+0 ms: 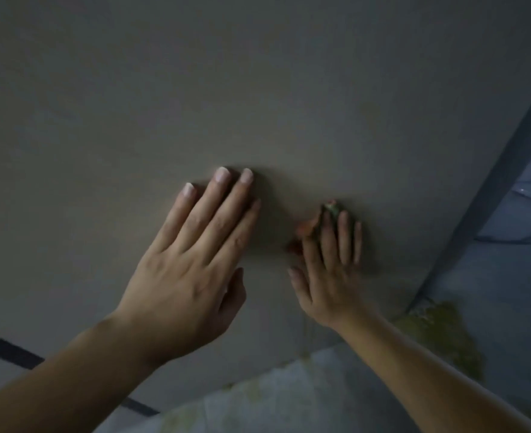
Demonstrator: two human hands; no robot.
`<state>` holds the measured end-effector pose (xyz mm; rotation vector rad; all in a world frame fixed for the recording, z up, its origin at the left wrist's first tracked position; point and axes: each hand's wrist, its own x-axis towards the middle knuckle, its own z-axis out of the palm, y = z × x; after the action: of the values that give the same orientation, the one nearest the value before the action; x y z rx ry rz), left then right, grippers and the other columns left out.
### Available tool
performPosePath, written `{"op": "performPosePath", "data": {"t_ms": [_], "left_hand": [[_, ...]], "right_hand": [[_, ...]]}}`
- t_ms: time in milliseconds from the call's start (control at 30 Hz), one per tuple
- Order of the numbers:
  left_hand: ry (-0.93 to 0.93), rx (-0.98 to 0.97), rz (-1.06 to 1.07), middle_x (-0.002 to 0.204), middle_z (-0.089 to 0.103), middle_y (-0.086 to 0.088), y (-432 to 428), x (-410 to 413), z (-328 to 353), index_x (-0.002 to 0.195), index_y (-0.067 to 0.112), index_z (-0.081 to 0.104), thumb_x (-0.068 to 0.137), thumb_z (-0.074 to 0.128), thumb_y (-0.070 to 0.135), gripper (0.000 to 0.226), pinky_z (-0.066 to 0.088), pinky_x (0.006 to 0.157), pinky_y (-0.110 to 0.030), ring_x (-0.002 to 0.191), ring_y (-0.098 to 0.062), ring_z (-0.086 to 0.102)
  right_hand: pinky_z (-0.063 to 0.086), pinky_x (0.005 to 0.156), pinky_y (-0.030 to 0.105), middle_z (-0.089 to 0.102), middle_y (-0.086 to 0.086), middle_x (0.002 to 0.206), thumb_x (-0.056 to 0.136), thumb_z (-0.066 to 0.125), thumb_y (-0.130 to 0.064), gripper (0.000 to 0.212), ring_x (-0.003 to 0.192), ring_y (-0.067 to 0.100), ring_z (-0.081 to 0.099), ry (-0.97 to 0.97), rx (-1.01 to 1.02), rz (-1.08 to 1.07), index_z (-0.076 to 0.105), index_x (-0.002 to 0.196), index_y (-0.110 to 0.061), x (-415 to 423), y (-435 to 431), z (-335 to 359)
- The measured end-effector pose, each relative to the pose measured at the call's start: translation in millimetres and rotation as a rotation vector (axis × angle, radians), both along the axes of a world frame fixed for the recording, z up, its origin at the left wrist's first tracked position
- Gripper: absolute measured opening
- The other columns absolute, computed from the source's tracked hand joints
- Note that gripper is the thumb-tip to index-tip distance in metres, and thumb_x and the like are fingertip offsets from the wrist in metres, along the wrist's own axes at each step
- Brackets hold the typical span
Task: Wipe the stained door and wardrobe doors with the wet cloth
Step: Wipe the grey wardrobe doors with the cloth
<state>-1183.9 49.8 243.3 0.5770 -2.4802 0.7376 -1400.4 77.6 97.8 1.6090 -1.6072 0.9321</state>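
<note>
The left hand (192, 276) lay flat on the door (258, 89), fingers (201, 210) straight, probably bracing it. Right of that hand, the right hand (330, 276) pressed the wet cloth (310, 225) against the door with extended fingers.

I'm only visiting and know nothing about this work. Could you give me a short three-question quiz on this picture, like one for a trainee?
1. True or false: the left hand lies flat on the door panel with its fingers straight.
2. Where is the cloth? A) draped over the left wrist. B) under the fingers of the right hand, against the panel. C) dropped on the floor.
3. Fill in: the yellowish-green patch lies to the lower ____ of the right hand.

Key: 1 true; 2 B; 3 right.
</note>
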Motion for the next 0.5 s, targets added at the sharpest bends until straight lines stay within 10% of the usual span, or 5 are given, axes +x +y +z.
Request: {"op": "performPosePath", "data": {"t_ms": [233,500], "left_hand": [[-0.039,-0.056,0.013,0.168,0.021,-0.019,-4,-20,-13,0.151,-0.003,0.042,0.080,0.065,0.020,0.078,0.007,0.128,-0.051,0.158,-0.037,0.012],[0.008,-0.055,0.000,0.168,0.022,-0.017,-6,-21,-21,0.152,-0.001,0.043,0.081,0.062,0.018,0.076,0.010,0.127,-0.051,0.158,-0.035,0.014]], "right_hand": [[0.016,0.117,0.069,0.020,0.038,0.158,0.106,0.025,-0.043,0.071,0.147,0.057,0.015,-0.523,-0.289,-0.085,0.025,0.153,0.010,-3,-16,79],[0.010,0.122,0.064,0.027,0.024,0.158,0.103,0.028,-0.042,0.062,0.146,0.049,0.020,-0.079,-0.168,-0.025,0.031,0.152,-0.004,-37,-11,108]]}}
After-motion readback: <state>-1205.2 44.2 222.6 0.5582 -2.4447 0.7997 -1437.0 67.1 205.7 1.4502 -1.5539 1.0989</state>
